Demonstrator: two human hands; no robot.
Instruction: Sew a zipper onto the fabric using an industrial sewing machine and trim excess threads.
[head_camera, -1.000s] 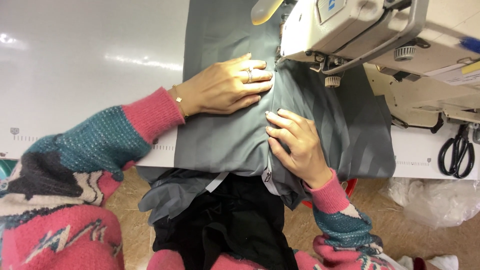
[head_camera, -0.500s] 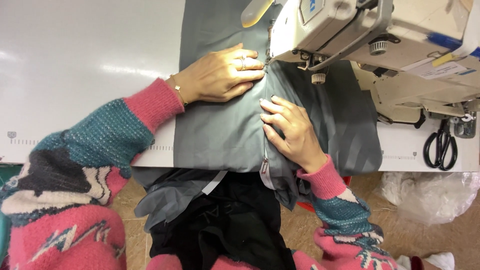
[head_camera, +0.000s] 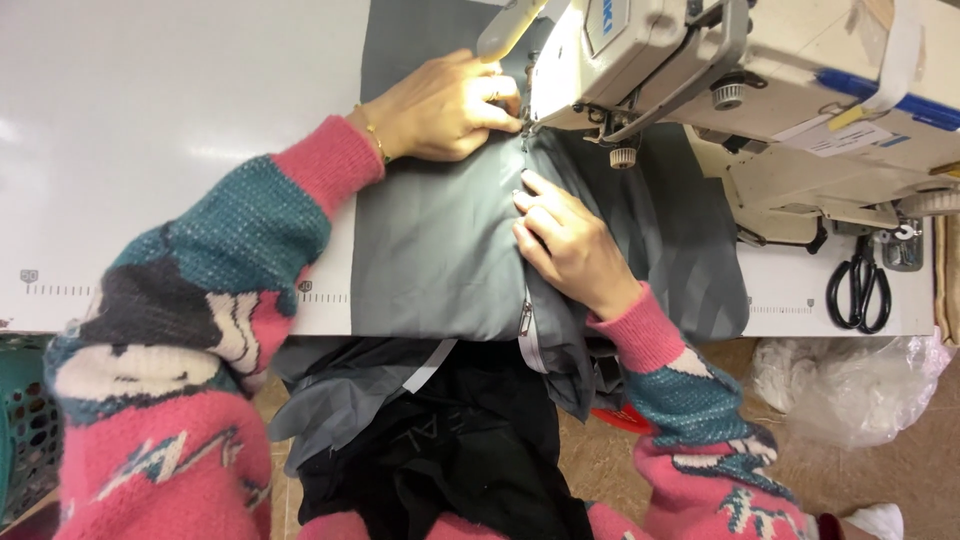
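Observation:
Grey fabric (head_camera: 430, 250) with a zipper seam lies on the white table, running under the head of a cream sewing machine (head_camera: 760, 70). My left hand (head_camera: 445, 105) presses flat on the fabric just left of the needle area, fingers together, a ring on one finger and a bracelet at the wrist. My right hand (head_camera: 565, 240) rests on the fabric along the seam, just in front of the presser foot, fingers pointing toward the machine. More of the grey fabric hangs off the table's front edge onto my lap.
Black scissors (head_camera: 860, 290) lie on the white table (head_camera: 150, 150) at the right, beside the machine's base. A ruler scale runs along the table's front edge. A clear plastic bag (head_camera: 860, 380) sits on the floor at the right, a green basket (head_camera: 25, 420) at the left.
Both hands have slid forward with the fabric toward the machine's needle. The view has shifted so the machine sits lower and closer.

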